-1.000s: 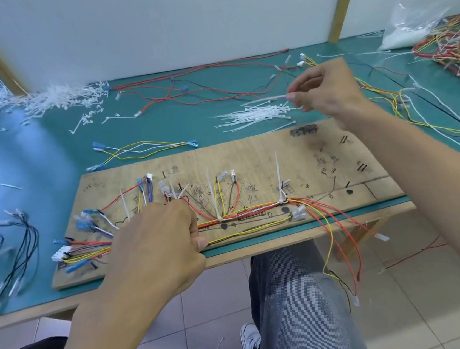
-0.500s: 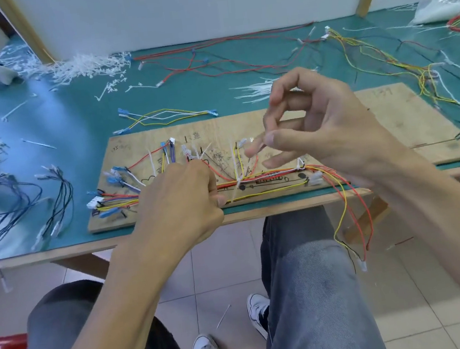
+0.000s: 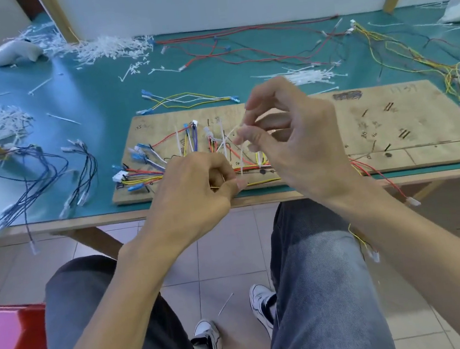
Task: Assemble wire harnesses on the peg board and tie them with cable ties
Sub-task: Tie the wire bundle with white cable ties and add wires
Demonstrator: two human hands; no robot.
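A wooden peg board (image 3: 389, 127) lies on the green table mat, with a coloured wire harness (image 3: 147, 166) routed over its left half. Several white cable ties stand up from the bundle. My left hand (image 3: 193, 190) is curled over the wire bundle at the board's front edge and pinches the wires. My right hand (image 3: 291, 141) hovers just above the board's middle, thumb and forefinger pinching a white cable tie (image 3: 235, 133) near its end. A loose pile of spare cable ties (image 3: 309, 75) lies behind the board.
Loose red and black wires (image 3: 237, 50) and yellow wires (image 3: 410, 59) spread across the back of the mat. Cut tie ends (image 3: 105, 49) litter the far left. Blue and black wire sets (image 3: 37, 179) lie left of the board. My knees sit under the table edge.
My right hand came from the tie pile at the back down to the board with a cable tie. My left hand stayed on the wire bundle. The view tilted down.
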